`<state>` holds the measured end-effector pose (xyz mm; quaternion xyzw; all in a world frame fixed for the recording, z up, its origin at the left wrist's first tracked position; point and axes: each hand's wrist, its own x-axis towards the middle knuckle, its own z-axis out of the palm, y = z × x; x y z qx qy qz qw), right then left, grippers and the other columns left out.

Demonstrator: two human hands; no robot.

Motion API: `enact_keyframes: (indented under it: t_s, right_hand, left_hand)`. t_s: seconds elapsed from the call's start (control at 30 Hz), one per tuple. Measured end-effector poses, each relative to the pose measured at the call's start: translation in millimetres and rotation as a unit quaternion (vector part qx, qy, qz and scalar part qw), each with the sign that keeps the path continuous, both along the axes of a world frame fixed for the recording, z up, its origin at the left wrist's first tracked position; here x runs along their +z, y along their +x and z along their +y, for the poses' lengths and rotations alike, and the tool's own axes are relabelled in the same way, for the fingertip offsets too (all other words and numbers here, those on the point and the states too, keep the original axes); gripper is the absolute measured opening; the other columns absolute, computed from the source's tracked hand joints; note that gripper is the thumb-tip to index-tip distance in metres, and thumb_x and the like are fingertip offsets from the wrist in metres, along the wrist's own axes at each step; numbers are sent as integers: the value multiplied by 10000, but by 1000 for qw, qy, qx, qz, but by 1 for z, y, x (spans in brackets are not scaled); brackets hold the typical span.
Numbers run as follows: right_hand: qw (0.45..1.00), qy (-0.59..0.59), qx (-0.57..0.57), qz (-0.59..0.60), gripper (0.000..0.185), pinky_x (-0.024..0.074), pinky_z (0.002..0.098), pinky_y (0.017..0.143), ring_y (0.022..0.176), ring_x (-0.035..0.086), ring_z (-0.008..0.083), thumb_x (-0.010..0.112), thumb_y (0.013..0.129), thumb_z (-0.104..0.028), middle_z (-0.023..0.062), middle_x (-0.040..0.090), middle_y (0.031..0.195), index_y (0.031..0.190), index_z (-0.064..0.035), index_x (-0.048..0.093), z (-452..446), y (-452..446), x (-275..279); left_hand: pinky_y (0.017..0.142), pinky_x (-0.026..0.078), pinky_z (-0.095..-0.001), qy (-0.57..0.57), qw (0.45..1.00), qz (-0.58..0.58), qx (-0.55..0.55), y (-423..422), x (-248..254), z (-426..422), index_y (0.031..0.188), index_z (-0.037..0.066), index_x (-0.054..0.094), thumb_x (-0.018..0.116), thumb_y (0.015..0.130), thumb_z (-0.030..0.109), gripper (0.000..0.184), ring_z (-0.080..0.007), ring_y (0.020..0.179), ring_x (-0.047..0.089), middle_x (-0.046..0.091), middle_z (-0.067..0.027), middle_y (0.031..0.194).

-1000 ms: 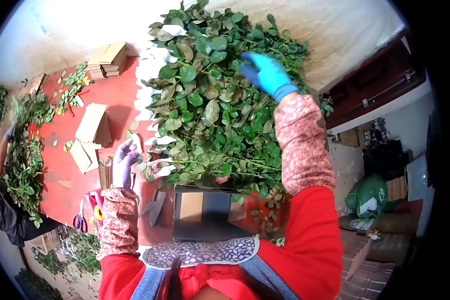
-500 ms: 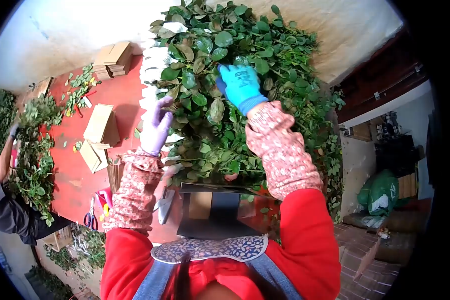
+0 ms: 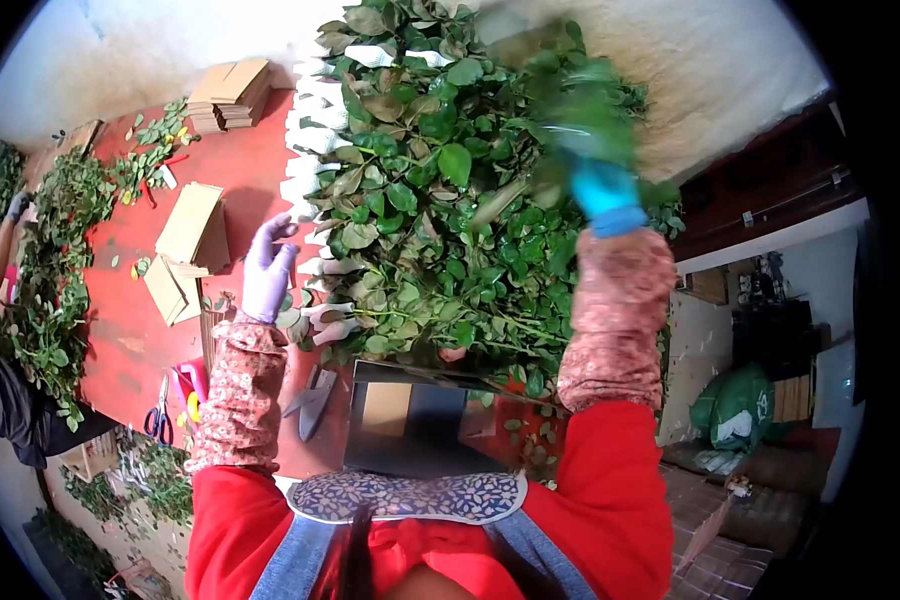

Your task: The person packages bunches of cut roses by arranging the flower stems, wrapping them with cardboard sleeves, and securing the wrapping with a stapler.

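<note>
head view: 2 gloved hands at a heap of leafy stems (image 3: 435,225), 12 o'clock.
the right hand (image 3: 604,180), blue-gloved, is blurred among leaves at 2 o'clock; whether it grips any, i cannot tell. the left hand (image 3: 268,268), purple-gloved, is released at 9 o'clock, fingers loosely bent, near the white ends (image 3: 317,140). folded cardboard (image 3: 187,222) lies at 10 o'clock, scissors (image 3: 161,406) at 8.

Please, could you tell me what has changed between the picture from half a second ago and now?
The right hand moved rightward over the leafy stems, with blurred leaves around it; whether it grips any, I cannot tell. The left hand drew back left, fingers apart. The cardboard pieces and scissors stayed put.
</note>
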<state>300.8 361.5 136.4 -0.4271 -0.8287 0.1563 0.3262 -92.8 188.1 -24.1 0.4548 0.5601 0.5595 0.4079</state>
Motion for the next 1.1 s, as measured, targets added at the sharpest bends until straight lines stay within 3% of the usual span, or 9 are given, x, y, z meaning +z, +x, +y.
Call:
enact_keyframes:
  t_s: [0.1, 0.23, 0.4, 0.5, 0.57, 0.67, 0.77, 0.83, 1.1]
  right_hand:
    - [920, 119, 6, -373, 373, 490, 456, 809, 870, 620, 345, 683, 729, -224, 154, 640, 920, 1068, -83, 621, -17, -76, -42]
    - [871, 72, -105, -475, 355, 454, 464, 809, 1019, 565, 314, 748, 697, -310, 112, 589, 1040, 1009, -172, 650, -7, -111, -104]
    - [954, 147, -79, -251, 375, 467, 466, 834, 957, 570, 350, 755, 658, -153, 159, 589, 1022, 1019, -126, 655, -33, -68, -11]
    - [989, 56, 9, 135, 247, 525, 358, 718, 802, 627, 221, 698, 787, -107, 91, 635, 912, 1001, -16, 612, -5, -16, -25]
    - [985, -68, -34, 157, 219, 515, 353, 723, 804, 611, 221, 692, 781, -98, 94, 632, 904, 966, -20, 604, 4, -32, -44]
    - [956, 123, -23, -266, 363, 484, 425, 809, 905, 612, 302, 774, 668, -278, 164, 637, 964, 925, -60, 640, -12, -80, -53]
    - [921, 178, -12, -345, 334, 448, 459, 886, 1020, 574, 350, 753, 660, -223, 167, 628, 1048, 948, -86, 656, -6, -94, -105]
    - [925, 211, -40, -312, 220, 448, 482, 833, 841, 622, 324, 623, 717, -128, 119, 670, 833, 935, -102, 647, 2, -93, -110]
    - [953, 151, -260, -40, 227, 479, 477, 638, 731, 612, 377, 681, 747, -164, 173, 637, 805, 919, -38, 604, -38, 40, -9]
  left_hand:
    - [861, 476, -251, 43, 997, -45, -34, 27, -5, 15, 1343, 41, 462, 539, 898, -28, 457, -123, 1057, 546, 558, -60, 1192]
    - [932, 460, -284, 36, 996, -54, -59, 31, 8, 14, 1369, 14, 427, 539, 931, 23, 452, -143, 1087, 530, 530, -74, 1221]
    - [916, 458, -268, 30, 999, -29, 25, -15, 7, -12, 1337, 11, 460, 531, 910, -7, 434, -134, 1080, 522, 549, -80, 1203]
    - [916, 463, -268, -8, 995, -65, 69, -20, 0, -31, 1309, 7, 487, 543, 913, -16, 401, -133, 1056, 528, 554, -50, 1129]
    - [904, 464, -254, -25, 993, -101, 53, -12, -9, -37, 1298, 8, 494, 544, 916, -13, 385, -124, 1030, 532, 560, -47, 1118]
    - [853, 467, -239, -27, 991, -127, 10, 9, -19, -42, 1314, 29, 479, 557, 916, 22, 405, -100, 986, 530, 560, -30, 1117]
    - [851, 477, -251, -30, 991, -127, -11, 21, -21, -51, 1335, 42, 462, 577, 927, 71, 425, -104, 981, 532, 547, -25, 1138]
    - [884, 479, -266, -38, 989, -140, -27, 19, -17, -63, 1359, 43, 441, 577, 931, 74, 450, -118, 1025, 534, 546, -37, 1158]
    - [906, 466, -271, -37, 980, -194, 11, -6, -12, -98, 1337, 15, 469, 558, 934, 37, 413, -119, 1016, 541, 565, -45, 1113]
